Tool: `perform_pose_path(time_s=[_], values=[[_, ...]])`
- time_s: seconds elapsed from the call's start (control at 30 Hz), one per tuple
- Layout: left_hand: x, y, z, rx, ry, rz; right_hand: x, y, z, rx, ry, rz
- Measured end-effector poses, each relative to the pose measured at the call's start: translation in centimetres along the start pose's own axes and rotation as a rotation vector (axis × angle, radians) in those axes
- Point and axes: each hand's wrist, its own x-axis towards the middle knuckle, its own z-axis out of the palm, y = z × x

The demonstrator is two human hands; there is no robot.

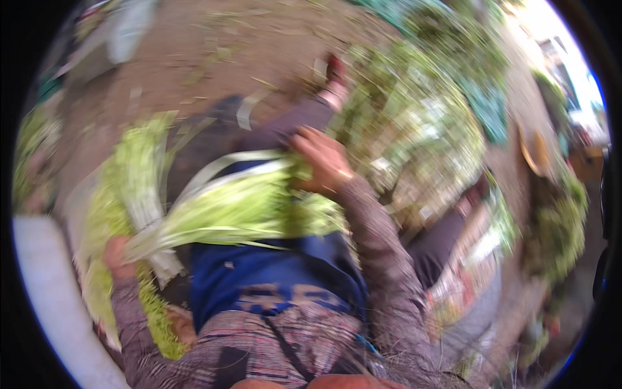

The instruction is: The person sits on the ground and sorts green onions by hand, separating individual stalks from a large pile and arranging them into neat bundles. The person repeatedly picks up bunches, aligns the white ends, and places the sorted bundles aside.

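Observation:
A bundle of pale yellow-green leafy stalks (233,202) lies across my lap, over a blue apron (277,277). My left hand (120,256) is closed around its narrow, whitish end, at the left. Over the leafy end, my right hand (320,158) rests with its fingers bent, touching the leaves; blur hides whether it grips any. A loose pale strip arches above the bundle. Beside my left hand is another bunch of greens (141,170) with white stalks, lying on a heap of yellow-green leaves (104,209).
A large pile of loose greens (418,131) spreads by my legs at the right. Green sheeting (486,112) lies under further greens behind it. A white slab-like object (53,291) borders the left side. Scraps litter the brown floor (170,63). More greens (559,228) sit at far right.

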Motion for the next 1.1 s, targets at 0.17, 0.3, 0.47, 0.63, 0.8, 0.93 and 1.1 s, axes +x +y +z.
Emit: perform_pose_path(time_s=[0.17,0.3,0.47,0.63,0.8,0.93,1.1], values=[[-0.7,1.7,-1.0,-0.032,0.01,-0.107,-3.8,-0.9,0.6,0.122,0.05,-0.016],[-3.9,3.4,0.6,-0.038,-0.149,-0.338,-8.0,-2.1,1.1,0.219,-0.013,0.27],[-6.7,4.7,2.7,-0.15,-0.332,-0.456,-10.4,-1.6,3.4,0.056,-0.082,0.349],[-6.8,6.8,4.7,-0.254,-0.367,-0.312,-11.3,1.4,9.0,0.231,0.029,0.592],[-4.7,7.7,5.0,-0.233,-0.35,-0.216,-12.9,4.8,11.9,0.337,-0.078,0.801],[-3.6,7.6,5.2,-0.255,-0.335,-0.166,-12.8,7.7,12.3,0.464,-0.088,0.758],[-4.2,6.5,5.4,-0.315,-0.359,-0.185,-13.3,8.8,14.1,0.587,0.191,0.908]])
